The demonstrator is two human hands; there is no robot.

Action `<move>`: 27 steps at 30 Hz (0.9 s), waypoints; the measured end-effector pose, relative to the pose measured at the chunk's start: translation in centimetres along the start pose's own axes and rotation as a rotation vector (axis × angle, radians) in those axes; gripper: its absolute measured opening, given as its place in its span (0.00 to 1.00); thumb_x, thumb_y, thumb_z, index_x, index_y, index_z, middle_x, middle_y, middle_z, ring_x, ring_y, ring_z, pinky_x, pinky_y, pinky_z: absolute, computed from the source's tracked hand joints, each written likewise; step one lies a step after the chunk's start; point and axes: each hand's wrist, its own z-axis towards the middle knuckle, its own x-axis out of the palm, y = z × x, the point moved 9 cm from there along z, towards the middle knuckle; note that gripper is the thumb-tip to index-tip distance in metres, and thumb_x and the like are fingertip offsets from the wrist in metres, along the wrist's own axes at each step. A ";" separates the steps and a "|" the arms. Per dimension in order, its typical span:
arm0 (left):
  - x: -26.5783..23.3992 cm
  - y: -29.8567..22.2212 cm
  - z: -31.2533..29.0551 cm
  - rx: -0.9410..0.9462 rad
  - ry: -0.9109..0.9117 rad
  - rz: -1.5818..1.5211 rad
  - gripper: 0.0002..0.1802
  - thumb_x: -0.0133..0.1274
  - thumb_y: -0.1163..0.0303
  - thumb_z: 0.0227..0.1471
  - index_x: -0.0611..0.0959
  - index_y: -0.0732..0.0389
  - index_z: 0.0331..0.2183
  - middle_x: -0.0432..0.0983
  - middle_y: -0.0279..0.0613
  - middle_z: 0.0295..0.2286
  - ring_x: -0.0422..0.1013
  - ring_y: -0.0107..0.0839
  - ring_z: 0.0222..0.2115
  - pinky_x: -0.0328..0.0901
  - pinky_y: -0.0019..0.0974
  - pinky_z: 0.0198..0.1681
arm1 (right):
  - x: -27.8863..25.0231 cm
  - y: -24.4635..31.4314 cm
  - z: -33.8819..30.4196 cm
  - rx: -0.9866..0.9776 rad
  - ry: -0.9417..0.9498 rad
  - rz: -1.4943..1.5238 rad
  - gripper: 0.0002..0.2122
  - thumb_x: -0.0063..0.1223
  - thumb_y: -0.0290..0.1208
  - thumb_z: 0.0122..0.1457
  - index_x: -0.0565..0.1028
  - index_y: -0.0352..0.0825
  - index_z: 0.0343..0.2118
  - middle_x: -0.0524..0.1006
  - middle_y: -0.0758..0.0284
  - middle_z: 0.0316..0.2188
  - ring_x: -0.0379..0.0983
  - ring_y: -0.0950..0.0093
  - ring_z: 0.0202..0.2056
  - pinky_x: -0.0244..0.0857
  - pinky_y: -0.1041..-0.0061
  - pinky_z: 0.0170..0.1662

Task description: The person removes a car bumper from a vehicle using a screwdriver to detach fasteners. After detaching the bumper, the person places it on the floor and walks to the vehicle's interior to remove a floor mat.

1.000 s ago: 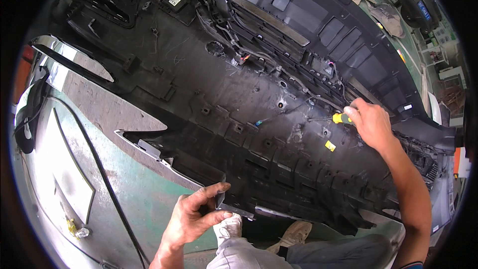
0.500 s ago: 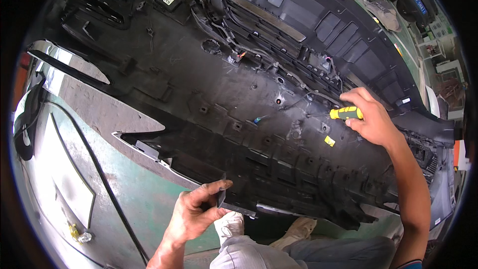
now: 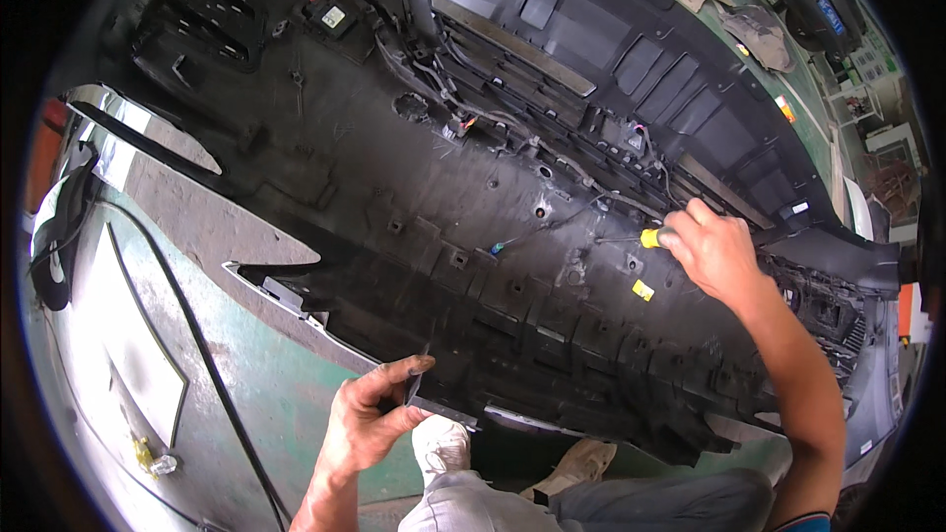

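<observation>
My right hand [image 3: 714, 251] closes around a yellow-handled screwdriver [image 3: 631, 236] on the black bumper [image 3: 443, 227], while my left hand [image 3: 370, 419] pinches its near edge.

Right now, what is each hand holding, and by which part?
The right hand holds a screwdriver by its yellow handle. The left hand pinches the lower edge of the black bumper between thumb and fingers.

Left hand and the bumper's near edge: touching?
Touching. The head view shows the left hand pinching the lower edge of the black bumper between thumb and fingers, no gap visible.
</observation>
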 end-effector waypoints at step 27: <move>0.6 -1.4 0.0 0.016 0.012 -0.114 0.31 0.72 0.71 0.48 0.82 0.62 0.55 0.75 0.27 0.25 0.65 0.16 0.26 0.62 0.23 0.31 | -2.5 -2.2 -0.2 0.031 -0.164 0.255 0.13 0.61 0.38 0.61 0.79 0.34 0.43 0.77 0.58 0.38 0.79 0.54 0.35 0.73 0.57 0.37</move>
